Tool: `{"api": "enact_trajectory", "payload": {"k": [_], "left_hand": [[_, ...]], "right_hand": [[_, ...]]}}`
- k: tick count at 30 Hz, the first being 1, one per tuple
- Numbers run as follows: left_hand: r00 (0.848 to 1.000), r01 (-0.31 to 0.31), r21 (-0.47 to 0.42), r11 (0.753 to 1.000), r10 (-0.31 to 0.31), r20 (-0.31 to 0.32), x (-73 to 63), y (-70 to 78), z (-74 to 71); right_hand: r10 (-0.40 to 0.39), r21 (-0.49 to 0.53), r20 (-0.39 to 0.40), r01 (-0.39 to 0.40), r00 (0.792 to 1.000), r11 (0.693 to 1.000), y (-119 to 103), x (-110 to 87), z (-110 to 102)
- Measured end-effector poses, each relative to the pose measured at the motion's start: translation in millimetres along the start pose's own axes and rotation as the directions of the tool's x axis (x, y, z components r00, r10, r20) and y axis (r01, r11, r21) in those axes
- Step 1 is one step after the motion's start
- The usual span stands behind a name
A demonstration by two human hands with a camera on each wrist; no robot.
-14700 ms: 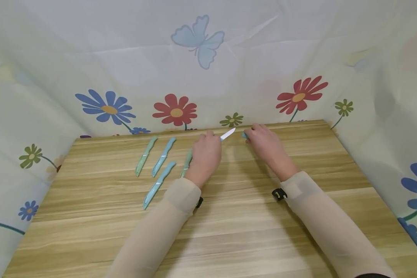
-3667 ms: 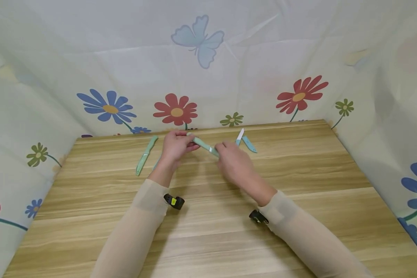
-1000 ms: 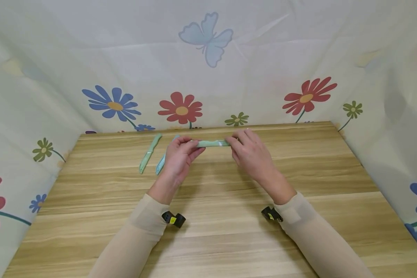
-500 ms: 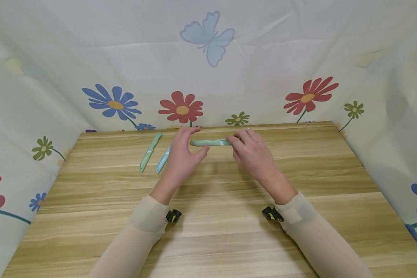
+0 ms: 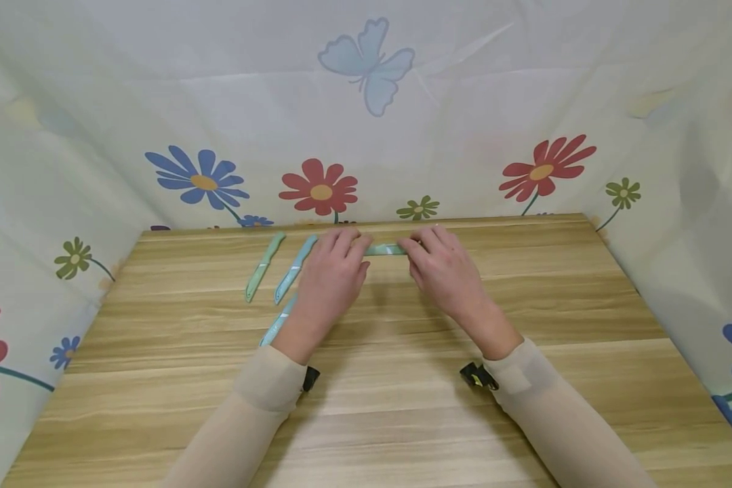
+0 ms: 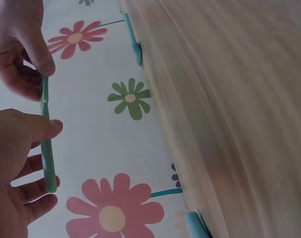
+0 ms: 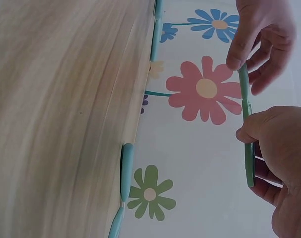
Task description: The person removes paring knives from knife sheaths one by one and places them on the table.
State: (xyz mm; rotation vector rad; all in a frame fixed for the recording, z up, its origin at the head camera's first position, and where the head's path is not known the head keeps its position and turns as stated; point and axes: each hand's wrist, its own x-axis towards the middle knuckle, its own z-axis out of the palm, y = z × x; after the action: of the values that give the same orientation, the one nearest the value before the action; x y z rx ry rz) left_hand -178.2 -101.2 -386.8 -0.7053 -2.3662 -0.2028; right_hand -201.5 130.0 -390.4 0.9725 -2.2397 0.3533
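Note:
A green knife (image 5: 384, 249) in its sheath lies level between both hands, raised above the table in the wrist views. My left hand (image 5: 335, 278) holds the handle, its thumb (image 6: 48, 128) against one side and its fingers behind. The right hand (image 5: 445, 271) grips the sheathed end, thumb laid along it in the right wrist view. Between the hands a pale strip of blade shows where handle meets sheath. Behind the right hand, a small white tip peeks out in the head view. There, the right wrist view has a blue handle (image 7: 126, 173) and another blue piece (image 7: 116, 223) on the tabletop.
Left of the hands lie a sheathed green knife (image 5: 265, 267) and a sheathed blue knife (image 5: 294, 271). A second sheathed blue knife (image 5: 276, 327) is partly covered by the left wrist. A flowered curtain (image 5: 451, 149) stands along the back edge of the wooden table (image 5: 396, 420).
The left hand loosened from the handle, spreading its fingers half a second ago, and now holds it again with its back turned upward. The right hand keeps its grip, nearly still.

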Motion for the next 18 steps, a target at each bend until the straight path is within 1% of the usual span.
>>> {"api": "enact_trajectory", "payload": {"k": [5, 10, 14, 18], "left_hand": [[1.0, -0.01, 0.047, 0.999, 0.01, 0.005, -1.7, 2.1, 3.7], [1.0, -0.018, 0.083, 0.996, 0.02, -0.022, -2.4, 2.1, 6.1], [0.998, -0.022, 0.089, 0.996, 0.026, -0.049, -2.5, 2.4, 7.0], [0.999, -0.025, 0.089, 0.996, 0.03, -0.045, -3.3, 2.5, 7.2]], "right_hand": [[-0.013, -0.007, -0.001, 0.013, 1.0, 1.0, -2.0, 0.2, 0.1], [-0.018, -0.008, -0.001, 0.018, 1.0, 1.0, -4.0, 1.1, 0.6], [-0.012, -0.012, 0.014, 0.013, 1.0, 1.0, -4.6, 1.2, 0.4], [-0.007, -0.013, 0.025, 0.007, 1.0, 1.0, -5.2, 0.4, 0.2]]}}
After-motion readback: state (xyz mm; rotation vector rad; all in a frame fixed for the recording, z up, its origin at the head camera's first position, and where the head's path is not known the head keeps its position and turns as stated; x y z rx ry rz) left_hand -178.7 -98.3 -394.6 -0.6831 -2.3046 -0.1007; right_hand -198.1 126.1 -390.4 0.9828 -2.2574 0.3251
